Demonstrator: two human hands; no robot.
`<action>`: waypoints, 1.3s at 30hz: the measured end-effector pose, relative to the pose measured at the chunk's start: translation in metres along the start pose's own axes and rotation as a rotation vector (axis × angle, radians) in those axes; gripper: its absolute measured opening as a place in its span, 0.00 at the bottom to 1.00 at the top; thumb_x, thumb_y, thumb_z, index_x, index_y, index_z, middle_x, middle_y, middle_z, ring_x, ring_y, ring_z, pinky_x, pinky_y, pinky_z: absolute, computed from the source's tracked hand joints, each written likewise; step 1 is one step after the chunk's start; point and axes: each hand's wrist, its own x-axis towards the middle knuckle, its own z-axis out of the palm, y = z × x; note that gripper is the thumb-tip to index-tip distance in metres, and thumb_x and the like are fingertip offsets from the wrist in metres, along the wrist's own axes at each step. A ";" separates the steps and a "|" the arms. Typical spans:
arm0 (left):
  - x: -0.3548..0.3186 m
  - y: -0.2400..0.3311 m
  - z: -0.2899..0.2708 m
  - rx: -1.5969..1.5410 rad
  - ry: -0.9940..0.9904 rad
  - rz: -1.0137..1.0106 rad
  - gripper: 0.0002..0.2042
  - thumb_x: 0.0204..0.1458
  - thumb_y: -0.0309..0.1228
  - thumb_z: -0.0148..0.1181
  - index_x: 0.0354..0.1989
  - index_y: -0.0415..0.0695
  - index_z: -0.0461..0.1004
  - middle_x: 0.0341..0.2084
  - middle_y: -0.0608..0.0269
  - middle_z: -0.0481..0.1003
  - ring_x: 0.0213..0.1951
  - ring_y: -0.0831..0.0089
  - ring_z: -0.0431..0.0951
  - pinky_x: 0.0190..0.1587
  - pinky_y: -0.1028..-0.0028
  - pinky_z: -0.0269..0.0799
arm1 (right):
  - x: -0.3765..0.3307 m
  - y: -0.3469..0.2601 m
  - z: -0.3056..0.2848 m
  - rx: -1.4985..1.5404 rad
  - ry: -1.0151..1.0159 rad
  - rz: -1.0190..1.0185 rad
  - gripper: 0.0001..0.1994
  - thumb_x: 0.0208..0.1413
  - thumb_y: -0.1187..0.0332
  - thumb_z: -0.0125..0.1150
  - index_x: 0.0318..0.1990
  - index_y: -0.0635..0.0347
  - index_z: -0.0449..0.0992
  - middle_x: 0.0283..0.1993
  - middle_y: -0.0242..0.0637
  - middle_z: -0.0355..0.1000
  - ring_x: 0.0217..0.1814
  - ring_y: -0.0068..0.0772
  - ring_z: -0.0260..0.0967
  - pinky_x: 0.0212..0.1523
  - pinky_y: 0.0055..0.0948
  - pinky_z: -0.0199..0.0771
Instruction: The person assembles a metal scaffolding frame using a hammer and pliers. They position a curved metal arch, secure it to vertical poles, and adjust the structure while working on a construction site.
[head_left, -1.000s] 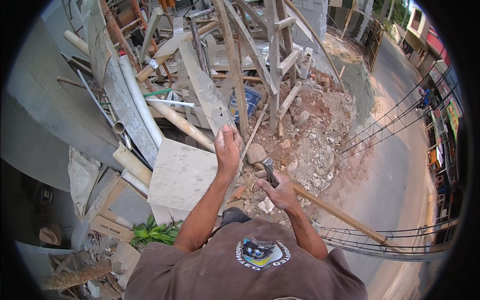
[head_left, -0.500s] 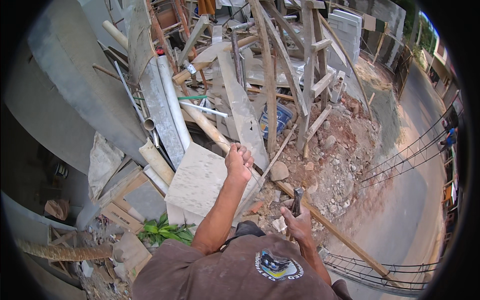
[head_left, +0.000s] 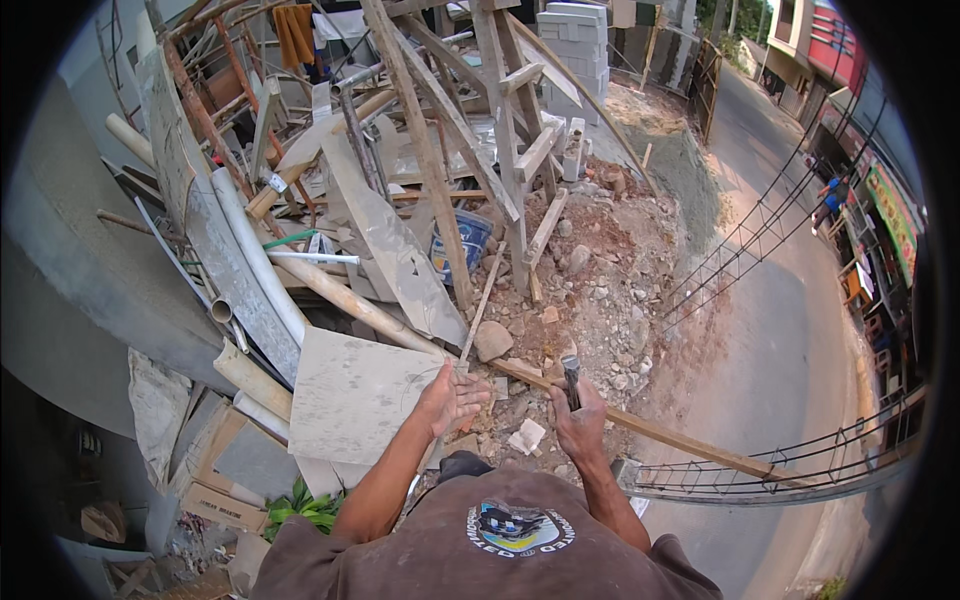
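Observation:
My left hand is held out palm inward with its fingers stretched, over the right edge of a pale, stained board. Nothing shows in it. To its right, my right hand is closed round what looks like a hammer, whose dark metal head sticks up above the fist; the handle is mostly hidden. A long wooden batten runs just beyond and to the right of that hand. Broken tile pieces lie on the rubble between my hands.
Wooden props stand ahead, near a blue bucket. Long pipes and boards lean at the left. Rubble slopes toward a road on the right, with rebar cages alongside. A green plant grows near my left elbow.
My left hand has gone from a closed fist to outstretched fingers and come lower. The right hand keeps its grip on the hammer. My view has swung right, showing more road.

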 end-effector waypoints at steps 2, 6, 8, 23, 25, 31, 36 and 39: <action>-0.029 -0.011 0.023 0.580 -0.088 0.069 0.17 0.71 0.45 0.47 0.49 0.42 0.72 0.47 0.51 0.78 0.49 0.61 0.79 0.50 0.61 0.75 | 0.003 0.006 -0.008 -0.054 -0.003 -0.020 0.06 0.59 0.71 0.65 0.40 0.64 0.80 0.30 0.43 0.71 0.30 0.44 0.70 0.33 0.40 0.68; -0.075 0.002 0.089 1.266 -0.071 1.352 0.14 0.69 0.37 0.50 0.49 0.38 0.74 0.47 0.51 0.78 0.49 0.52 0.79 0.54 0.57 0.74 | -0.001 0.000 -0.015 0.003 -0.134 0.085 0.06 0.60 0.71 0.65 0.40 0.64 0.80 0.29 0.39 0.71 0.28 0.35 0.70 0.32 0.36 0.69; -0.076 0.012 0.107 1.341 -0.136 1.357 0.13 0.68 0.36 0.50 0.49 0.38 0.73 0.41 0.50 0.78 0.45 0.49 0.79 0.48 0.55 0.73 | -0.002 -0.014 -0.018 0.152 -0.185 0.179 0.06 0.61 0.71 0.65 0.40 0.65 0.79 0.28 0.35 0.72 0.28 0.27 0.70 0.31 0.31 0.69; -0.051 -0.025 0.119 0.676 -0.610 0.170 0.16 0.73 0.46 0.41 0.45 0.45 0.66 0.23 0.75 0.60 0.19 0.84 0.55 0.22 0.81 0.53 | -0.015 -0.030 -0.043 0.453 -0.017 0.262 0.10 0.62 0.69 0.68 0.43 0.67 0.80 0.29 0.28 0.76 0.27 0.15 0.70 0.28 0.20 0.71; -0.059 -0.019 0.122 0.640 -0.643 0.123 0.17 0.73 0.47 0.41 0.44 0.45 0.66 0.23 0.76 0.57 0.19 0.84 0.50 0.22 0.81 0.50 | -0.015 -0.030 -0.042 0.614 -0.074 0.333 0.10 0.63 0.69 0.67 0.45 0.68 0.80 0.29 0.28 0.76 0.28 0.15 0.70 0.28 0.20 0.70; -0.068 -0.009 0.121 0.587 -0.624 0.026 0.18 0.73 0.48 0.43 0.37 0.46 0.65 0.21 0.77 0.56 0.19 0.86 0.51 0.20 0.81 0.46 | -0.018 -0.034 -0.054 0.666 -0.208 0.326 0.15 0.63 0.61 0.68 0.47 0.64 0.82 0.30 0.25 0.75 0.27 0.15 0.67 0.27 0.21 0.65; -0.080 -0.008 0.131 0.683 -0.601 0.098 0.18 0.73 0.47 0.43 0.38 0.46 0.67 0.22 0.77 0.57 0.19 0.86 0.51 0.20 0.81 0.45 | -0.018 -0.043 -0.069 0.498 -0.241 0.218 0.20 0.61 0.57 0.70 0.49 0.67 0.81 0.37 0.37 0.76 0.37 0.26 0.72 0.39 0.32 0.73; -0.078 -0.009 0.131 0.668 -0.635 0.109 0.19 0.73 0.48 0.42 0.43 0.44 0.69 0.22 0.77 0.58 0.18 0.87 0.51 0.20 0.81 0.44 | -0.021 -0.031 -0.065 0.413 -0.191 0.013 0.20 0.61 0.56 0.70 0.49 0.66 0.81 0.35 0.41 0.74 0.37 0.34 0.72 0.42 0.34 0.73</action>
